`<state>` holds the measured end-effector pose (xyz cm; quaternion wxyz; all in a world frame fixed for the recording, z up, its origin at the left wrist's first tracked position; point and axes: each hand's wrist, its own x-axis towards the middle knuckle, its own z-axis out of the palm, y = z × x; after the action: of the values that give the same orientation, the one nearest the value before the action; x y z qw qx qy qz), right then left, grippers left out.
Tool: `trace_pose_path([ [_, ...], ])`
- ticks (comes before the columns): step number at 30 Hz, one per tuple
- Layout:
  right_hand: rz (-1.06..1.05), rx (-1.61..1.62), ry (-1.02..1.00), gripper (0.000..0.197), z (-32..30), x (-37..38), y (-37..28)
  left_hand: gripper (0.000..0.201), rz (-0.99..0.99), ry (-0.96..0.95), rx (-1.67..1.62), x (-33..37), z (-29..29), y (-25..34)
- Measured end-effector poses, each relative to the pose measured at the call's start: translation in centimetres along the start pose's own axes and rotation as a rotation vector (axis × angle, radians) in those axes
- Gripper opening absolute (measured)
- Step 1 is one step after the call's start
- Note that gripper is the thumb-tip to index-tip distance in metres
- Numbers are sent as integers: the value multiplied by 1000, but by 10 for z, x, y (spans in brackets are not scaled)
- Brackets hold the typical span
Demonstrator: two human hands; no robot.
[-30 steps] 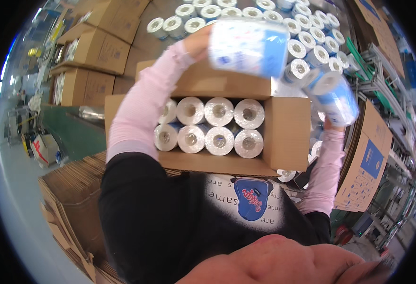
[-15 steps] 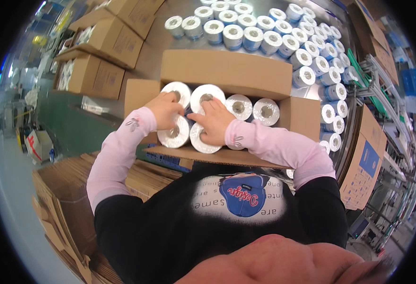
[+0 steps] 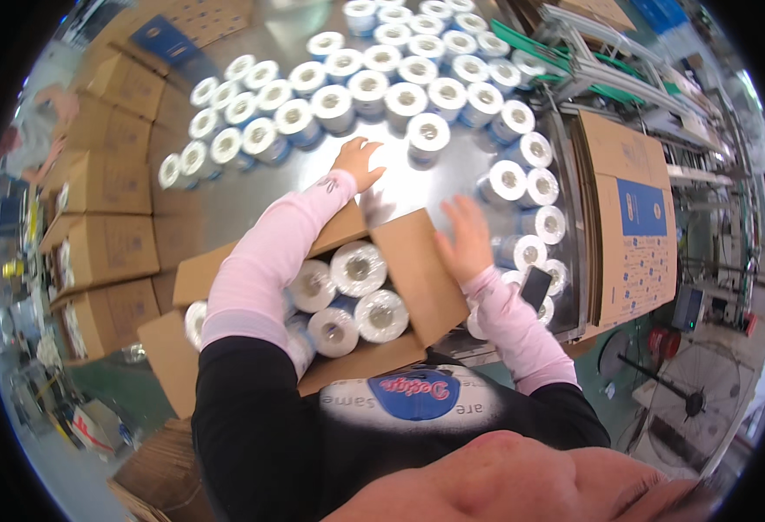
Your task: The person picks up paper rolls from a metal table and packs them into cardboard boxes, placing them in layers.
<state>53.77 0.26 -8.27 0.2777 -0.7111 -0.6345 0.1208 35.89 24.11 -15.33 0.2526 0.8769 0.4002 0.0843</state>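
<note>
The open carton (image 3: 382,354) sat askew at the near edge of the metal table (image 3: 234,196), its long axis slanting from lower left to upper right and its mouth facing up. Inside it, packed rolls (image 3: 380,315) stood on end, their round cores pointing up; the pink-sleeved left forearm (image 3: 265,261) hid some of them. Past the carton, loose rolls (image 3: 427,137) in white and blue stood upright on the table, long axes vertical. The left hand (image 3: 360,163) reached beyond the carton's far side, fingers spread and pointing ahead and rightward, just short of the loose rolls. The right hand (image 3: 467,242), blurred, was beside the right end flap (image 3: 421,270), fingers extended and slightly apart; whether it touched the flap could not be told.
</note>
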Motion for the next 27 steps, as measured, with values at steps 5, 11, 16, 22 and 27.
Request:
trace_pose_path([
  [5,264,-356,-65,63,-38,72,186,63,-64,-15,215,135,52,47],
  [11,564,-624,-578,85,-26,139,247,58,-214,-295,471,160,51,76],
  [16,488,-698,-562,52,-7,152,237,49,-290,-270,485,147,37,70],
  [22,255,-579,-406,45,63,52,139,46,-312,-187,-103,88,-15,32],
  [27,189,-314,-307,39,130,-25,145,30,-80,160,-1084,4,-102,31],
])
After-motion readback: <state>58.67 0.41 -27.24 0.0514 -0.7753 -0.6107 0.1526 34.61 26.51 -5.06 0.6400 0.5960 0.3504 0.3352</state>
